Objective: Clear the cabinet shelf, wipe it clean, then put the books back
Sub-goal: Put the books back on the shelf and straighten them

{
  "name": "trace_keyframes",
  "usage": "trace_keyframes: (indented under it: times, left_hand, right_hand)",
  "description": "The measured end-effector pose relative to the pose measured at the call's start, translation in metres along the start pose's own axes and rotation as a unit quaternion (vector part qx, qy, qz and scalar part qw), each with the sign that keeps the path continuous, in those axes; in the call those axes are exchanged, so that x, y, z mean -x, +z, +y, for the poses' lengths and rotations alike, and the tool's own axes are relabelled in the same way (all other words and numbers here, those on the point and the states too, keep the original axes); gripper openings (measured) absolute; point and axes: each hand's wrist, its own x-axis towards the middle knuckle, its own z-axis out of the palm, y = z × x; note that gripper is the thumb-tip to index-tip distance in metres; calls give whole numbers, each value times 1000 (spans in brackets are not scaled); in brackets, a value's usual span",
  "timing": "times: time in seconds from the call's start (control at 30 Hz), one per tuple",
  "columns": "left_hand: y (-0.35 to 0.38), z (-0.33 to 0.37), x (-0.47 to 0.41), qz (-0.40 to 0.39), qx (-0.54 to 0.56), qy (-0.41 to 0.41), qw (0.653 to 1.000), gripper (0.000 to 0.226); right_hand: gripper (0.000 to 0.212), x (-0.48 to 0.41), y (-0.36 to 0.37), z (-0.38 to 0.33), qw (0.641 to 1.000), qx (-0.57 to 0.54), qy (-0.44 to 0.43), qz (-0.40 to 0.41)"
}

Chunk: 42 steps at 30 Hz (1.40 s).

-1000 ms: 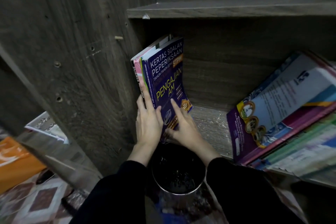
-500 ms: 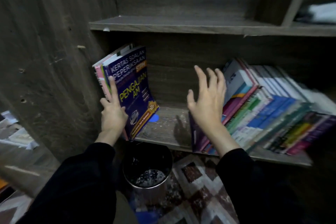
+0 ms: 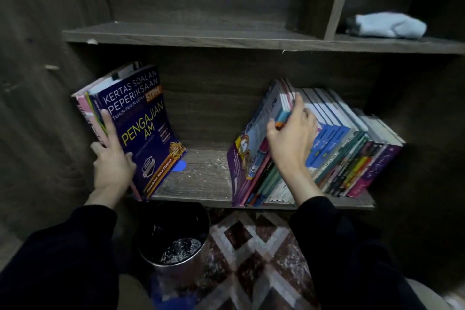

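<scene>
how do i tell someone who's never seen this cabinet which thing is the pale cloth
In the dark wooden cabinet, look at the level above the shelf of books, where an upright board splits it. The crumpled pale grey-white cloth lies right of that board. It is the only soft, light-coloured thing on that level.

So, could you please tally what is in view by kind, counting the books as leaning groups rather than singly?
Groups of books: 2, the left group and the right group
Hands: 2, the left hand and the right hand
Cloth: 1
Bin: 1
Blue scrap: 1
Total: 7
</scene>
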Motion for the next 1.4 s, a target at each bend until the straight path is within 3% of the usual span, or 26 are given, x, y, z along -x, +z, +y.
trace_keyframes:
  times: [0.13,0.23,0.3,0.43,0.5,0.6,0.8,0.97,1.1,1.2,1.3,1.4]
  left_hand:
    - [0,1,2,0,7,2,1000,101]
    - [-1,0,2,-1,7,3,1000,101]
    - [-1,-1,2,0,8,2,1000,101]
    - [0,-3,2,2,6,7,1000,100]
    - [0,-4,1,4,4,8,1000,101]
    - [0,-5,1,1,1,9,1000,103]
    - [-2,-7,0,-4,-10,18,1000,103]
    - [-4,-9,4,-28,23,38,999,102]
    - [-5,-25,6,-82,94,28,992,107]
    - [-1,-33,5,-101,92,28,990,108]
    - [2,-34,4,-82,75,45,993,108]
    - [2,-36,3,-75,67,45,994,114]
  right_hand:
    - [91,-6,-3,-15,998,-46,28,-27]
    - [87,-19,1,-20,984,-69,95,-132]
    - [71,-23,7,-23,975,-99,114,-161]
    - [32,-12,27,-45,982,-142,96,-84]
    - [26,-2,40,-63,979,-175,90,-61]
    - [40,18,65,-92,975,-200,75,-66]
    - [72,45,102,-152,969,-152,-42,-192]
    - [74,56,121,-187,952,-131,-108,-256]
    - [73,58,131,-184,942,-160,-142,-259]
    - [76,79,140,-153,897,-230,-155,-344]
    - [72,105,151,-106,840,-260,-82,-468]
    - [102,130,170,-63,809,-200,-65,-549]
